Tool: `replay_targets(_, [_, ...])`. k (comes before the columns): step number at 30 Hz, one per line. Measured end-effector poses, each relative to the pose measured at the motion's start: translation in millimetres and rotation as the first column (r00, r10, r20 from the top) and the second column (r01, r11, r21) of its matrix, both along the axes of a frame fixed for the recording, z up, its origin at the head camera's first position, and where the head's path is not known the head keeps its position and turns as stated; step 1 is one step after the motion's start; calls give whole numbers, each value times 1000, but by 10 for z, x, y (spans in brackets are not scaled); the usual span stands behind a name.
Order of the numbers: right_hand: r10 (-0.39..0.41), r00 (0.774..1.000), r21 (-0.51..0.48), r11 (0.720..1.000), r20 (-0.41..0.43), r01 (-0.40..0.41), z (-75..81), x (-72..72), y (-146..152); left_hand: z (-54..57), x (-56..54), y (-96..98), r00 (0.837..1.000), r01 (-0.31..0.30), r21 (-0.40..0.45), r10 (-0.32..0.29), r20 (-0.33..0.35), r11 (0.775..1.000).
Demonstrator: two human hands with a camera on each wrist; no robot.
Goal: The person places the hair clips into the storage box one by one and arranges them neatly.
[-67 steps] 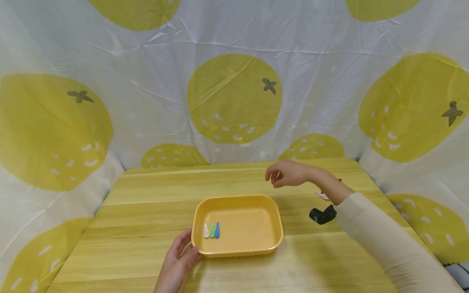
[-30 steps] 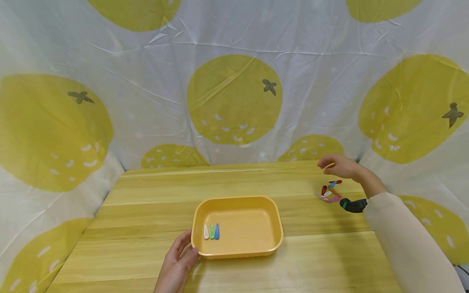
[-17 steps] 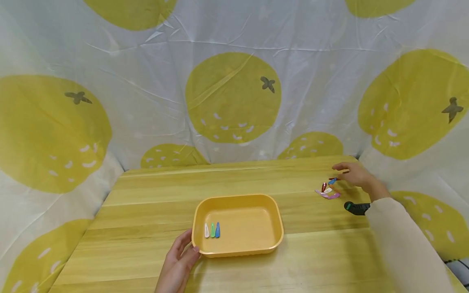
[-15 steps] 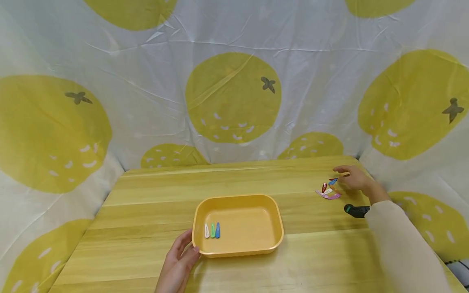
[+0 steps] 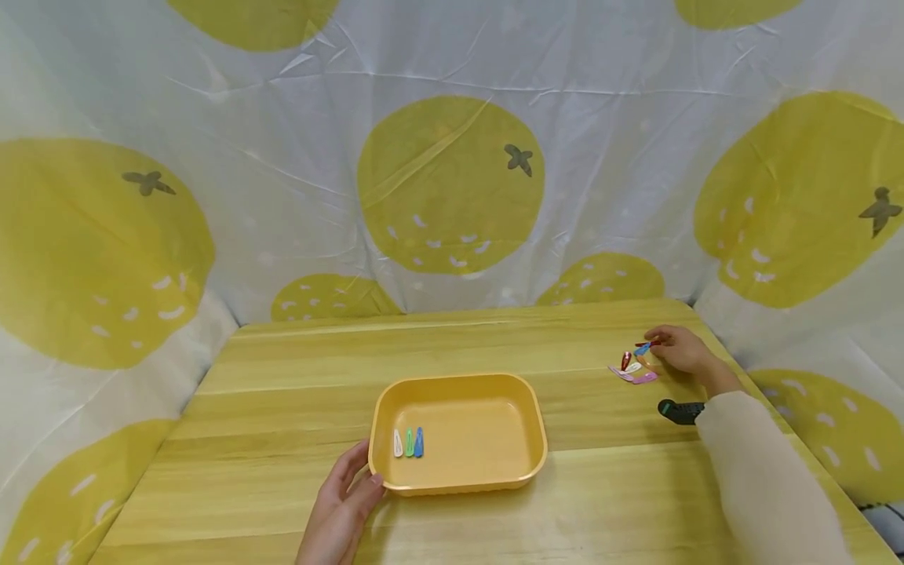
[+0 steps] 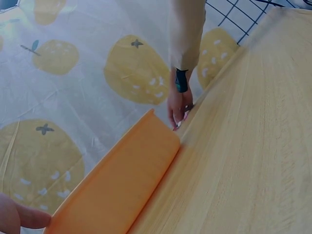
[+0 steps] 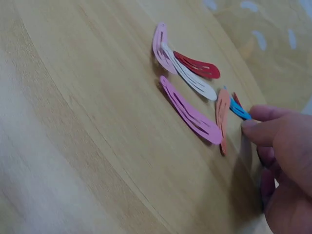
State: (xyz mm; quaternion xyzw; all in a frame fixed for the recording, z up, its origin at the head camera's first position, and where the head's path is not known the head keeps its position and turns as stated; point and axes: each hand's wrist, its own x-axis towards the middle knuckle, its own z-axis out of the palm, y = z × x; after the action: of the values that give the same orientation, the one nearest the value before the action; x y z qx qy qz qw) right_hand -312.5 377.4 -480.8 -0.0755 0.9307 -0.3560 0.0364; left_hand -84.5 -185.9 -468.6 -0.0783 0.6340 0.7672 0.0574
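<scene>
My left hand (image 5: pixel 340 502) grips the left front corner of a yellow plastic tray (image 5: pixel 487 488), thumb at its rim. Inside the tray, a white hair clip (image 5: pixel 399 444), a green hair clip (image 5: pixel 410 443) and a blue hair clip (image 5: pixel 420 442) lie side by side at the left. At the far right of the table, my right hand (image 5: pixel 681 351) pinches the end of another blue hair clip (image 7: pixel 239 110) between thumb and forefinger. A red clip (image 7: pixel 237 99), partly hidden, lies behind it. Nearby are an orange clip (image 7: pixel 222 109), a pink one (image 7: pixel 191 111) and a white one (image 7: pixel 190 73).
Another red clip (image 7: pixel 197 65) and a pale pink clip (image 7: pixel 160 46) belong to the same loose pile. A black device (image 5: pixel 680 412) sits at my right wrist. A lemon-print curtain (image 5: pixel 452 188) hangs behind the wooden table (image 5: pixel 297 408).
My right hand has moved from above the tray's far side to the clip pile on the right, lowering until its fingertips meet the blue clip. The left hand and tray have stayed put.
</scene>
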Motion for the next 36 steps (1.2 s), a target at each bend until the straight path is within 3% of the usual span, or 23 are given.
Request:
replay_targets(5, [-91, 996, 83, 992, -7, 91, -7, -62, -4, 20, -30, 8, 1000, -1, 0, 1, -10, 1000])
replay_targets(8, [-118, 993, 71, 991, 20, 116, -21, -64, 13, 23, -36, 17, 1000, -8, 5, 8, -12, 1000])
replay_targets(12, [-114, 992, 22, 993, 58, 113, -33, -12, 25, 19, -31, 18, 1000, 0, 8, 0, -13, 1000])
replay_targets(20, [-112, 992, -38, 993, 51, 114, -48, -9, 10, 35, -32, -19, 1000, 8, -2, -8, -1, 1000])
replay_targets(30, [-119, 992, -11, 993, -46, 118, 67, 23, 32, 14, -12, -4, 1000, -6, 28, 6, 4, 1000])
replay_targets(36, [-83, 994, -9, 997, -75, 82, 176, 7, -88, 17, 0, -21, 1000, -9, 15, 9, 2, 1000])
